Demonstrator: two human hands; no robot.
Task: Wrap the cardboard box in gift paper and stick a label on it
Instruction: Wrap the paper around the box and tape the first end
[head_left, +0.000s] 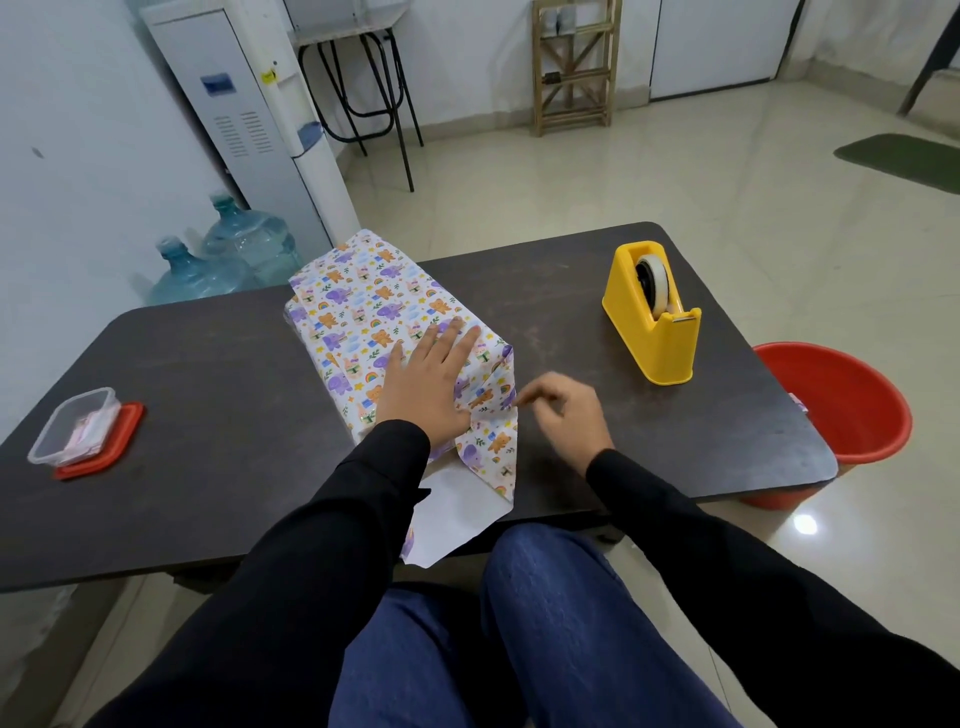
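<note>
At the middle of the dark surface (208, 364), the left hand (426, 384) presses flat, fingers straight, on the cardboard box wrapped in animal-print gift paper (358, 312). The right hand (563, 415) pinches the near-end paper flap (493, 447). Risk: the untaped flap may spring open if released to reach the yellow plastic tape dispenser (652, 317) near the right edge.

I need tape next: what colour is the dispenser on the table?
Yellow; the tape dispenser shows best in the head view.

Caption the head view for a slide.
Left hand presses the wrapped box; right hand pinches the paper flap; tape dispenser nearby.
</note>
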